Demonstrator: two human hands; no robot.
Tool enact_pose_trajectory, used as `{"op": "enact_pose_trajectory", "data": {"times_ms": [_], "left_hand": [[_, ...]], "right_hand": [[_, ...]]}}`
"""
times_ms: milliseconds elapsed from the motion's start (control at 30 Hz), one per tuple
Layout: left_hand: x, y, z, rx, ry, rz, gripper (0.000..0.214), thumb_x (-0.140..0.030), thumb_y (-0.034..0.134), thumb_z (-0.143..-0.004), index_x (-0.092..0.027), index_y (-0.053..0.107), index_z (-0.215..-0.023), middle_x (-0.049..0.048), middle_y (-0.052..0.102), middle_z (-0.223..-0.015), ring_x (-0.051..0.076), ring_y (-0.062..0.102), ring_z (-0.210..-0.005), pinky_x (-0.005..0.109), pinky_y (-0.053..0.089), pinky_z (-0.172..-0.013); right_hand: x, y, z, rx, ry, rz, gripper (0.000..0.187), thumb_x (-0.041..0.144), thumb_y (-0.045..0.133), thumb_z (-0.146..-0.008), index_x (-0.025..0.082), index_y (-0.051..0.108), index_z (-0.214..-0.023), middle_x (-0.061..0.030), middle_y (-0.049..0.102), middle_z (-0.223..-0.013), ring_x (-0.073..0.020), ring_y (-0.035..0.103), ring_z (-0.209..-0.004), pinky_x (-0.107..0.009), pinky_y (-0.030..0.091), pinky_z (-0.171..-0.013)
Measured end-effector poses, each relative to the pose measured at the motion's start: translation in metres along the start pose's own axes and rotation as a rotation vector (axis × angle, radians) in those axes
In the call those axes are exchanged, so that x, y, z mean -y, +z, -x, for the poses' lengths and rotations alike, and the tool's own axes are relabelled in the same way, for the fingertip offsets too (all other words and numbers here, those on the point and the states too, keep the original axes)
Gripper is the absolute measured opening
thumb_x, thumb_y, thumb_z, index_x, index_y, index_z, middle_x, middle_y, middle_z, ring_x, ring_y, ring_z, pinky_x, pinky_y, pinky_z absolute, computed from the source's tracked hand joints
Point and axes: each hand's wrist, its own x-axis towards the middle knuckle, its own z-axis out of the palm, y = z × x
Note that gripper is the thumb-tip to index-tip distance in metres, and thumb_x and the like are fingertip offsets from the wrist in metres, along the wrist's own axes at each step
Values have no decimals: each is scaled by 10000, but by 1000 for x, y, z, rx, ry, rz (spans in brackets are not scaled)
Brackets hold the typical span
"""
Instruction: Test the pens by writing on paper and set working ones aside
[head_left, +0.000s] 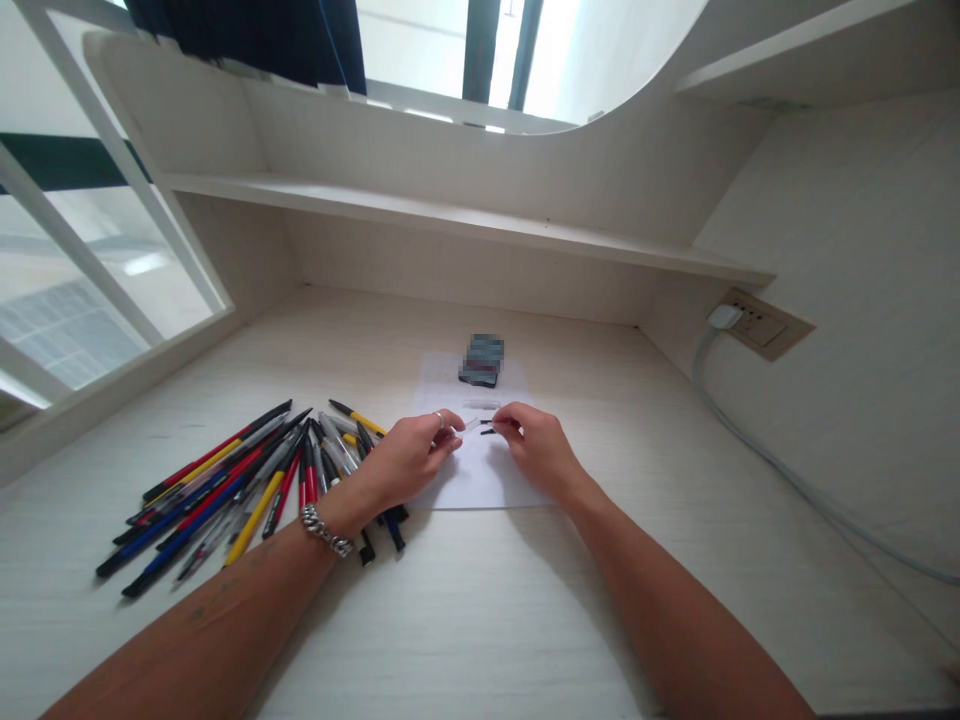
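1. The left hand [409, 462] pinches narrowly on a small clear piece [471, 425]; the right hand [538, 450], also narrow, meets two small black pieces [487, 426], its grip unclear.
2. Under the fingers: a white paper sheet [480, 478].
3. Left of them: many heaped ballpoint pens [225, 500].
4. Beyond them: a blurred object [482, 360].

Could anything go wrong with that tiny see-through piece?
The small clear piece pinched by the left hand might slip, and it could be hard to spot on the white paper. Also, the chain bracelet sits close to the pile of pens, so it might catch them.
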Motion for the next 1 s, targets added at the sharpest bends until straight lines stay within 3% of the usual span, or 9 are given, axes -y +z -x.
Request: {"op": "enact_pose_trajectory", "data": {"times_ms": [133,500,800,1000], "left_hand": [[0,0,0,3,18,-10,235,-311,497,-911,-202,640,-1062,56,720,-890,179,676,-793,281,502,-737],[0,1,-1,9,62,-29,210,-248,537,-885,-191,662,-1044,53,722,-904,169,657,-797,277,484,-741],[2,2,0,1,58,12,217,-286,523,-900,-199,660,-1045,49,717,-904,169,659,-803,277,497,-747],[-1,0,-1,-25,18,43,210,-304,524,-900,-198,647,-1034,49,727,-933,174,672,-838,285,507,-780]], "right_hand": [[7,-8,0,-99,-32,-151,112,193,569,-880,205,678,-903,-22,716,-888,-156,638,-802,-251,466,-736],[13,-1,3,-71,-161,-174,126,150,604,-866,213,707,-900,-39,723,-908,-168,654,-850,-284,493,-766],[10,1,1,-75,-96,-319,174,229,619,-873,244,717,-1016,-32,729,-971,-168,664,-861,-286,502,-767],[-5,3,-2,-17,-9,-14,164,162,608,-858,217,738,-940,-56,717,-953,-178,638,-865,-295,464,-796]]}}
